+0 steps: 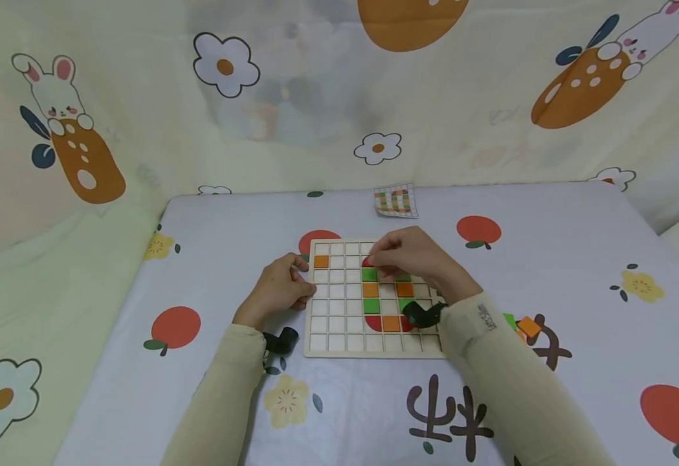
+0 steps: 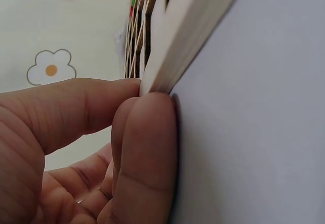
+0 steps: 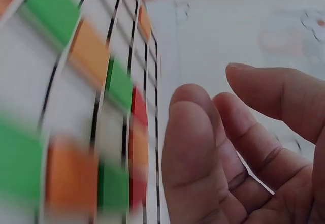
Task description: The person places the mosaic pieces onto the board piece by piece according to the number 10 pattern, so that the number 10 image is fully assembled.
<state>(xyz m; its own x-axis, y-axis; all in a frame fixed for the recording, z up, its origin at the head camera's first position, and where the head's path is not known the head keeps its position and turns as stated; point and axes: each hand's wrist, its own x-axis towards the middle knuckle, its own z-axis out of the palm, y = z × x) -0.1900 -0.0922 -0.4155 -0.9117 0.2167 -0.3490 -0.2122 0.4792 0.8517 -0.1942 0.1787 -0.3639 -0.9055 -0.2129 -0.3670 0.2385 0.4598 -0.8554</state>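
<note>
A pale wooden grid board (image 1: pixel 336 307) lies on the table, with green (image 1: pixel 369 275), orange (image 1: pixel 371 290) and red tiles (image 1: pixel 373 323) in some cells. One orange tile (image 1: pixel 321 261) sits alone near its upper left corner. At the left edge my left hand (image 1: pixel 275 288) pinches the frame between thumb (image 2: pixel 86 104) and fingers. My right hand (image 1: pixel 411 254) is over the board's upper part, beside a red tile (image 1: pixel 366 262) that it partly covers. In the right wrist view its thumb and fingers (image 3: pixel 190 142) stand apart, with nothing between them.
A small card printed with a coloured grid pattern (image 1: pixel 395 200) lies behind the board. Loose orange (image 1: pixel 529 326) and green tiles (image 1: pixel 509 320) lie to the right, partly behind the right sleeve (image 1: pixel 502 362). A printed curtain (image 1: pixel 292 129) hangs along the table's back edge.
</note>
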